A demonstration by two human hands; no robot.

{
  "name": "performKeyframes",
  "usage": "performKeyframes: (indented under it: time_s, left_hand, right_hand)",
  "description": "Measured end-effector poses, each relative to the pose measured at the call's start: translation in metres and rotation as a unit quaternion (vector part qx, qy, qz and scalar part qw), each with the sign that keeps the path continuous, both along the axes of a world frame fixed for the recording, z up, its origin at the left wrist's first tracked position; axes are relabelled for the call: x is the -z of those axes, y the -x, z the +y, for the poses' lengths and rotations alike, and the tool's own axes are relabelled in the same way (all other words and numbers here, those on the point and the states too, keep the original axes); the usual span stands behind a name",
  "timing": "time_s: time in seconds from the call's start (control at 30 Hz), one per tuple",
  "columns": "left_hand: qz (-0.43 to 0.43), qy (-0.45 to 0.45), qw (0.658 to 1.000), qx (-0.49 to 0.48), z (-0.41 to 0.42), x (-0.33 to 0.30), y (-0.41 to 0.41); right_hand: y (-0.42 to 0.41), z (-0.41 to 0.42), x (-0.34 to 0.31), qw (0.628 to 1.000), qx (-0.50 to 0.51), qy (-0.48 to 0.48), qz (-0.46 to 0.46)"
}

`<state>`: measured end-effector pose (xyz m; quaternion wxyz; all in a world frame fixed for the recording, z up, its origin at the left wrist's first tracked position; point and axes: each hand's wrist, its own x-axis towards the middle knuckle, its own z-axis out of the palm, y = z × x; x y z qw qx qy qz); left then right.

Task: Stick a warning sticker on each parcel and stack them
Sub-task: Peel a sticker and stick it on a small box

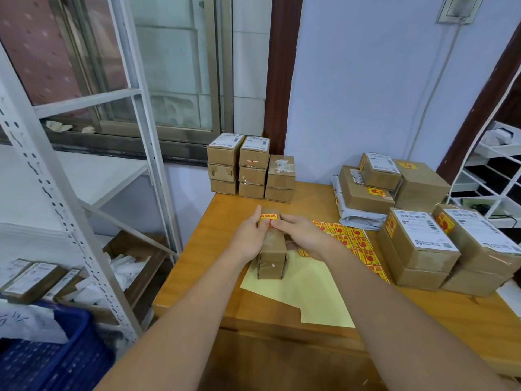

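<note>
Your left hand (pixel 249 235) and right hand (pixel 298 235) grip the box (pixel 272 255), pressing a sticker (pixel 270 218) on; stickered parcels (pixel 417 244) sit right, unstickered stacks (pixel 251 165) at the table's (pixel 225 292) far edge.

The worktop (pixel 225 277) is smooth, slightly glossy wood. The parcel (pixel 272 249) is matt brown cardboard; its warning sticker (pixel 270 217) looks like glossy paper.

Desk (pixel 225 215) left edge open; parcel stacks (pixel 249 167) block far edge, stickered parcels (pixel 417 249) crowd right edge.
</note>
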<state>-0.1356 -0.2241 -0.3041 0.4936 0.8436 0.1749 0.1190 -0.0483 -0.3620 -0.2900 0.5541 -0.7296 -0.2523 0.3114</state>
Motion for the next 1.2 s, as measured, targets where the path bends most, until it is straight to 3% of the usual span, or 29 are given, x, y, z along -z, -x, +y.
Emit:
performKeyframes:
  time_s: [0.23,0.4,0.53,0.67,0.83,1.0,1.2]
  left_hand:
    - [0.006,-0.007,1.000,0.001,-0.001,-0.002,0.002]
    - [0.007,0.005,1.000,0.004,0.003,0.001,0.002]
    - [0.003,0.012,1.000,0.009,0.003,0.000,0.003]
    - [-0.002,0.031,0.999,0.008,0.002,0.001,0.003]
    - [-0.017,0.073,0.997,0.010,0.001,0.001,0.005]
    - [-0.034,0.166,0.986,-0.009,-0.002,0.006,0.006]
    - [-0.027,0.169,0.985,-0.007,-0.004,0.006,0.005]
  right_hand:
    - [0.000,0.001,-0.010,0.999,0.028,0.021,0.031]
    - [-0.001,0.006,-0.004,0.997,0.064,0.008,-0.030]
    - [-0.011,0.011,-0.003,0.992,0.087,0.055,-0.073]
    - [-0.013,0.015,-0.003,0.990,0.100,0.063,-0.077]
    - [-0.010,0.022,0.003,0.969,0.150,0.091,-0.173]
    - [-0.007,0.029,0.013,0.966,0.187,0.073,-0.162]
    - [-0.003,0.031,0.014,0.959,0.194,0.091,-0.184]
